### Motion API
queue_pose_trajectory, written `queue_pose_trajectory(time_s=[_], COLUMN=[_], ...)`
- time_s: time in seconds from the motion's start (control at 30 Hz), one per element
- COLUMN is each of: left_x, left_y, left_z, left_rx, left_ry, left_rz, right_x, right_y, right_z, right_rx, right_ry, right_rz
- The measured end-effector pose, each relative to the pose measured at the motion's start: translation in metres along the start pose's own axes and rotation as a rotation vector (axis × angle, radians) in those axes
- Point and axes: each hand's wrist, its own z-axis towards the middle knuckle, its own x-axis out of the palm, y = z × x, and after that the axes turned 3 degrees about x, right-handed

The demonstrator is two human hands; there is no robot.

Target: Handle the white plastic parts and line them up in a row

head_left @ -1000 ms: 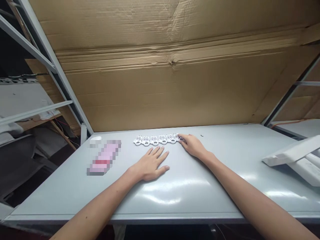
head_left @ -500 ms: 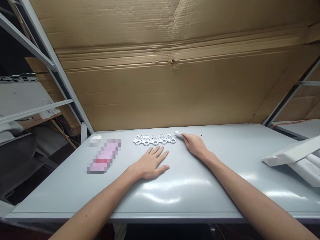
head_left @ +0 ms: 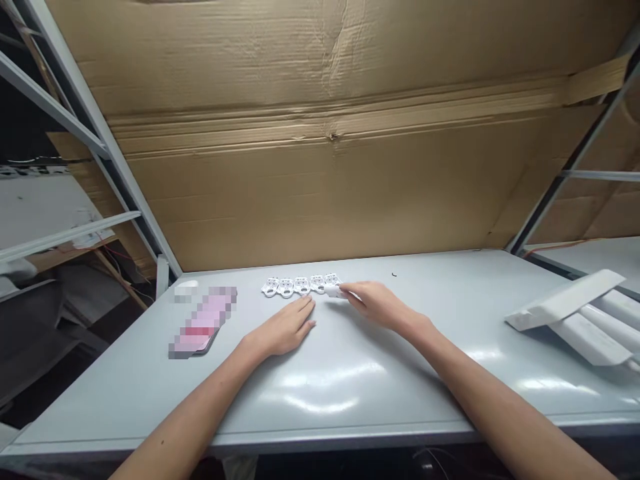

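Observation:
A joined row of several flat white pieces with round holes (head_left: 302, 286) lies on the grey table. My left hand (head_left: 280, 328) rests palm down just in front of the row, its fingers stretched out and close together. Pinched in my right hand (head_left: 373, 301) is a small white cylindrical object (head_left: 334, 292). Its tip points left and overlaps the right end of the row in view; whether it touches the pieces I cannot tell. The fingers hide its other end.
A pink, blurred, phone-like slab (head_left: 204, 323) lies at the left, with a small white item (head_left: 187, 289) behind it. Long white parts (head_left: 570, 303) are stacked at the right. A cardboard wall (head_left: 320, 207) stands behind the table (head_left: 400, 400).
My right hand has brought the white cylindrical object left and nearer, in front of the row's right end. My left hand's spread fingers have drawn together. The view has shifted slightly.

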Motion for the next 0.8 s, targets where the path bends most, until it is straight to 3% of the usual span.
queue_pose_trajectory(time_s=[0.13, 0.3, 0.4, 0.6, 0.8], left_x=[0.000, -0.001, -0.001, -0.002, 0.000], left_y=[0.003, 0.000, -0.001, -0.004, -0.008], left_z=[0.000, -0.001, -0.002, 0.000, 0.003], left_rx=[-0.002, -0.002, 0.040, 0.105, 0.113], left_ry=[0.008, 0.008, -0.047, -0.168, -0.233], left_rz=[-0.009, -0.015, -0.008, -0.024, -0.024], right_x=[0.003, 0.004, 0.004, 0.008, 0.015], right_y=[0.011, 0.019, 0.020, 0.010, 0.010], right_z=[-0.001, -0.003, -0.003, -0.002, -0.001], right_rx=[-0.080, -0.161, -0.133, -0.083, -0.071], right_ry=[0.103, 0.157, 0.183, 0.109, 0.161], right_rz=[-0.112, -0.044, 0.058, 0.123, 0.157])
